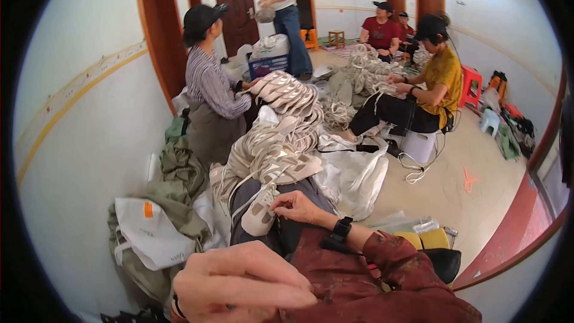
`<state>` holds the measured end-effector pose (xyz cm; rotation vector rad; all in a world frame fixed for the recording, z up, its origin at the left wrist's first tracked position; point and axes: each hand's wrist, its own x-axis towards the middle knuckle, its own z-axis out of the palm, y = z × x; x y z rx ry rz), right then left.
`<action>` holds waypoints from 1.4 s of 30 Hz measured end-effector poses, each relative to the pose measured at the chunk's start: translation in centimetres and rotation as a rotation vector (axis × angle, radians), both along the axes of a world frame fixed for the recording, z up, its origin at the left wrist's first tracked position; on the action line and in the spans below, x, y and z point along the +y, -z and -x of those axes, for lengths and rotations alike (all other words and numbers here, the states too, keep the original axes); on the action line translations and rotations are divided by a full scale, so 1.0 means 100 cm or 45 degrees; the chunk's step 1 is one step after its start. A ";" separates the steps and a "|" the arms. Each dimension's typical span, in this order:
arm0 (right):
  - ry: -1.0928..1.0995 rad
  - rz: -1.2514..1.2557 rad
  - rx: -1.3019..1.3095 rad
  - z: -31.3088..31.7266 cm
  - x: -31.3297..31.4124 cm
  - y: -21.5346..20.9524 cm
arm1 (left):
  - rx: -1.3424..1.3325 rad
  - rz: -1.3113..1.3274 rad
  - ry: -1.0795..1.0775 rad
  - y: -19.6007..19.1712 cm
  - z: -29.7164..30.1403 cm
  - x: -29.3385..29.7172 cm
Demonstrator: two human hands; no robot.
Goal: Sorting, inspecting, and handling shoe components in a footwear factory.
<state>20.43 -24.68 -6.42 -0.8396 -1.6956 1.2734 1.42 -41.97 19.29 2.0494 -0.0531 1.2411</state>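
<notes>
A white and beige shoe upper (258, 214) with a white lace lies on my lap over dark grey fabric. My right hand (296, 206), with a black watch (341, 228) on its wrist and a dark red sleeve behind it, pinches the edge of that upper with the fingertips. My left hand (239, 281) is raised close to the camera at the bottom, fingers curled together and pointing right, with nothing visible in it. It is apart from the upper, below and in front of it.
A long pile of similar shoe uppers (281, 137) runs from my knees across the floor. A person in a striped shirt (209, 84) sits at its left, one in a yellow shirt (442, 72) at its right. White sacks (359, 173) lie beside me; green cloth (179, 170) lines the left wall.
</notes>
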 end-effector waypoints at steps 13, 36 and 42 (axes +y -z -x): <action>0.094 -0.009 -0.032 -0.008 0.002 -0.015 | -0.248 0.019 -0.193 0.009 -0.010 -0.005; 0.111 0.057 -0.096 -0.002 -0.005 -0.021 | 1.301 0.669 -1.449 -0.123 0.024 -0.046; 0.127 0.113 -0.067 -0.007 -0.006 -0.014 | 1.246 0.530 -1.442 -0.105 0.028 -0.040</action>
